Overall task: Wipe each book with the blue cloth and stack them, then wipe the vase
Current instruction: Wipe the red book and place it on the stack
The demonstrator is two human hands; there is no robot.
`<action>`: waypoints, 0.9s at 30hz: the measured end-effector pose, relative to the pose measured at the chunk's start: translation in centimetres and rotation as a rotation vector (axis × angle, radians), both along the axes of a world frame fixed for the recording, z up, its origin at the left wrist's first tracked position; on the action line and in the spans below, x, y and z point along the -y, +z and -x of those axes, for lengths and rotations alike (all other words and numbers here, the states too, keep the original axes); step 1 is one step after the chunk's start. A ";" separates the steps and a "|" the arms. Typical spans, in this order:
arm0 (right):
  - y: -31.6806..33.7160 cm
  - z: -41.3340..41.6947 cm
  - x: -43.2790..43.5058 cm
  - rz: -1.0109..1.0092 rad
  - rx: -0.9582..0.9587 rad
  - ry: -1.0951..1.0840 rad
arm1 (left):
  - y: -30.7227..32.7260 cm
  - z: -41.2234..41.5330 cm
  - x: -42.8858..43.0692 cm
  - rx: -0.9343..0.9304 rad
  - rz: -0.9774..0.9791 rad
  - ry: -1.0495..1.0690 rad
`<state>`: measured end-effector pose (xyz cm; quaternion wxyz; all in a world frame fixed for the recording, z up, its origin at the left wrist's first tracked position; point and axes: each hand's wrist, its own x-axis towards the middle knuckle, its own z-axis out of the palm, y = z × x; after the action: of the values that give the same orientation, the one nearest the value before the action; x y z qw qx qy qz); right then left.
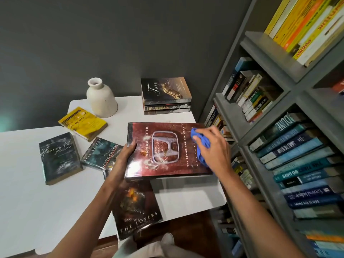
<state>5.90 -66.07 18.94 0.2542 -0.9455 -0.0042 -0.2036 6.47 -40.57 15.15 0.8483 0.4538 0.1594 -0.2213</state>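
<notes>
A large red book (167, 146) is held above the white table (28, 183). My left hand (123, 157) grips its left edge. My right hand (214, 148) holds a bunched blue cloth (200, 139) and presses it on the cover's right side. A stack of three dark books (165, 95) sits at the table's back right. The cream vase (101, 98) stands at the back. A yellow book (82, 122), a dark "Henry VI" book (58, 157), a teal book (101, 153) and a "The Lovers" book (135, 209) lie loose on the table.
A grey bookshelf (275, 108) packed with books fills the right side, close to the table's right edge. A dark wall runs behind the table. Below the front edge I see wooden floor and pale clothing (163, 244).
</notes>
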 end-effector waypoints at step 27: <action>0.7 -0.7 -2.0 0.025 0.114 -0.075 | 0.1 -0.6 0.7 0.126 -0.031 -0.018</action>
<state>6.61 -64.10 19.63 0.2339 -0.9350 0.0143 -0.2663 7.12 -41.25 15.20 0.8477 0.4812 0.1048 -0.1974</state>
